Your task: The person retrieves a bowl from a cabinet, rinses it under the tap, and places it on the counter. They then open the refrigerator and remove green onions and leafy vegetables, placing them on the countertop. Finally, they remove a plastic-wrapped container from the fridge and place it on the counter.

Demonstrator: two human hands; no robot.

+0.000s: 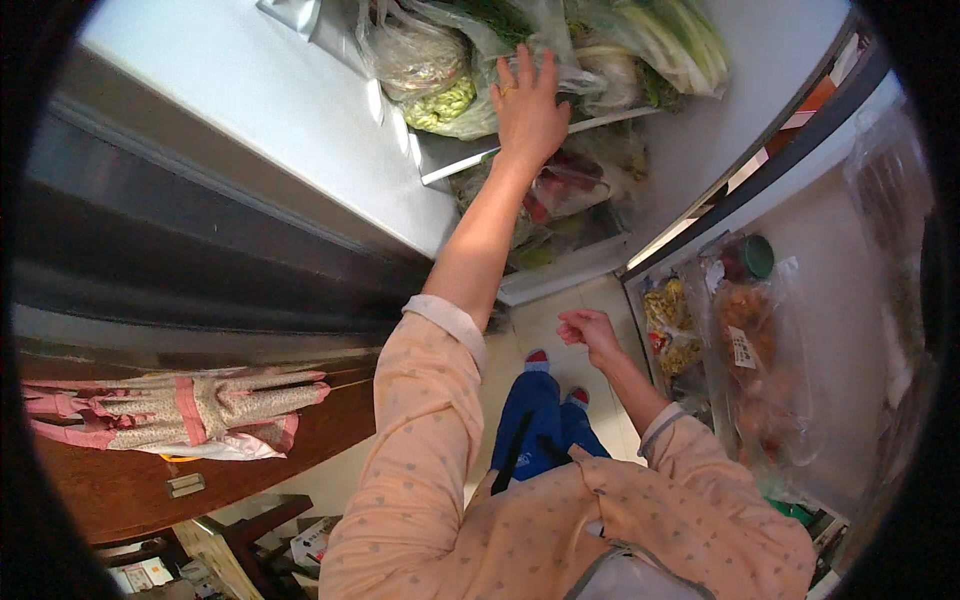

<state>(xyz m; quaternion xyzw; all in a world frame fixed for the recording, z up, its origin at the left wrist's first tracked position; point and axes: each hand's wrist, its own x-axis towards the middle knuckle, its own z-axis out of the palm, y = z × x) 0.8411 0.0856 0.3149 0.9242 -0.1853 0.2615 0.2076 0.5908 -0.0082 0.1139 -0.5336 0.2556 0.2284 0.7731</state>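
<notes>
My left hand (530,112) reaches into an open fridge, its fingers stretched out and lying on a clear plastic bag (475,122) of vegetables. A ring shows on one finger. Pale green knobbly vegetables (440,103) fill the bag's left part, beside another wrapped bundle (415,58). To the right of the fingers lie bagged long leafy greens (680,45) and a bagged whitish vegetable (608,75). All rest on a shelf with a white front edge (460,165). My right hand (590,335) hangs lower, in front of the fridge, fingers curled in with nothing visible in them.
Below the shelf sits a drawer with bagged red and green produce (565,185). The open door (830,250) on the right carries a green-lidded jar (750,257) and bagged foods (750,350). At left, a patterned cloth with pink trim (200,410) lies on a brown wooden surface (90,490).
</notes>
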